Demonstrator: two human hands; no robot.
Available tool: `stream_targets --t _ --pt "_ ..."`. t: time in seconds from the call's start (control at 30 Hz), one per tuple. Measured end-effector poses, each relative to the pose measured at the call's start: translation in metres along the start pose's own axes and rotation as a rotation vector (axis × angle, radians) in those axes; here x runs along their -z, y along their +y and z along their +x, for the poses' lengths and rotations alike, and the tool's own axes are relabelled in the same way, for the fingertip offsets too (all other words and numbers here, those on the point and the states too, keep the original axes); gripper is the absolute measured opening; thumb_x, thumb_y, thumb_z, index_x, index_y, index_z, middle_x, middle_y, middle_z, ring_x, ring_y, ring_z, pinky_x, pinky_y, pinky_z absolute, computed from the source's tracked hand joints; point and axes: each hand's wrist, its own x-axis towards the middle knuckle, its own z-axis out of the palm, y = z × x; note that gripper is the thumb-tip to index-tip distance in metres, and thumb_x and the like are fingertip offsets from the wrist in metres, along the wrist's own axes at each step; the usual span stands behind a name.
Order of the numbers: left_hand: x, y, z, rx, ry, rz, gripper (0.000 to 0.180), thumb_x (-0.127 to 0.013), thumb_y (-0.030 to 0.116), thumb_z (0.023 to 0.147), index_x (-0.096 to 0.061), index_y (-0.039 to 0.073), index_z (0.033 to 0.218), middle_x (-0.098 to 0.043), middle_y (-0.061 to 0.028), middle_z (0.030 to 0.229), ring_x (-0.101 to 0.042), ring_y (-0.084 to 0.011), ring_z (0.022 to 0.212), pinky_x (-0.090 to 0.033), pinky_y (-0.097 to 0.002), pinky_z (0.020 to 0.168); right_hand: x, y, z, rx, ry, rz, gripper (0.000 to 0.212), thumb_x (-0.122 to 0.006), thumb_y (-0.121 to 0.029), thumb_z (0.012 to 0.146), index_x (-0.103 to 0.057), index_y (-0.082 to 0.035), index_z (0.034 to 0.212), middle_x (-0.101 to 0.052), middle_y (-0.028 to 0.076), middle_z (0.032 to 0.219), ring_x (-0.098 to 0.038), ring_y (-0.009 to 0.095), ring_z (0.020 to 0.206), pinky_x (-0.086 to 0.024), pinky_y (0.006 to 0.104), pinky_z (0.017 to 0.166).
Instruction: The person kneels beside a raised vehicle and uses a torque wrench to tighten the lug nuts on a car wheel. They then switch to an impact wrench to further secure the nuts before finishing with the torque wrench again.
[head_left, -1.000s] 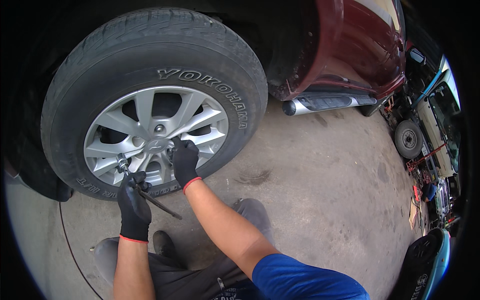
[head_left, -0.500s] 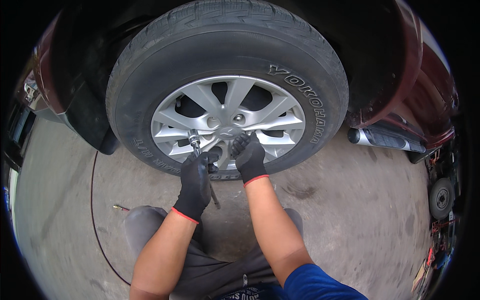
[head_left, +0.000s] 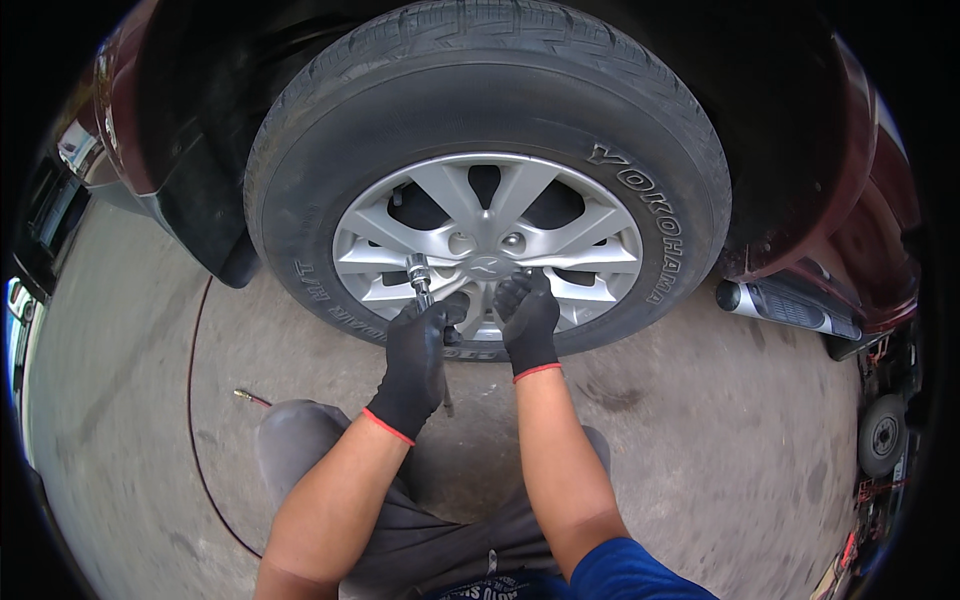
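We see no packages, signs or screens here. The only label-like marking is raised lettering moulded into the black sidewall of the tyre [head_left: 690,200]: one run of pale, whitish characters curves down the right side of the sidewall, just outside the silver rim, and a second, smaller run curves along the lower left of the sidewall, below the rim. Both follow the arc of the tyre. At the bottom edge we also make out a small patch of white print on dark cloth [head_left: 490,585], too small to tell more.
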Motion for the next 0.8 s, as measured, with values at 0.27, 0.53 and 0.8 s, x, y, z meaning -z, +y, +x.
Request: stream_targets --t 0.27,0.53,0.8 --pt "0.003 0.005 0.000 0.020 0.004 -0.012 0.006 -0.069 0.007 0.085 -0.066 0.003 0.088 -0.057 -0.0018 0.076 -0.052 -0.0131 0.073 -0.041 -0.0291 0.071 0.000 0.001 0.006 -0.101 -0.088 0.178 0.034 -0.058 -0.041 0.104 -0.063 -0.010 0.093 -0.058 0.002 0.077 -0.055 0.017 0.069 -0.046 0.0310 0.064" --pt "0.003 0.003 0.000 0.011 0.015 0.029 0.005 -0.067 0.008 0.087 -0.066 0.003 0.090 -0.059 -0.0028 0.078 -0.053 -0.0125 0.074 -0.042 -0.0284 0.070 -0.003 0.005 -0.001 -0.154 -0.063 0.247 0.042 -0.052 -0.050 0.105 -0.065 -0.011 0.093 -0.059 0.000 0.083 -0.055 0.016 0.074 -0.047 0.0318 0.069" --pt "0.002 0.002 -0.001 0.026 -0.010 0.016 0.009 -0.065 0.009 0.089 -0.067 0.002 0.095 -0.061 -0.0036 0.082 -0.054 -0.0131 0.076 -0.043 -0.0292 0.071 -0.012 -0.004 -0.001 -0.102 0.138 0.174 0.034 -0.062 -0.044 0.100 -0.061 -0.013 0.085 -0.058 -0.001 0.074 -0.053 0.015 0.063 -0.046 0.0290 0.061"
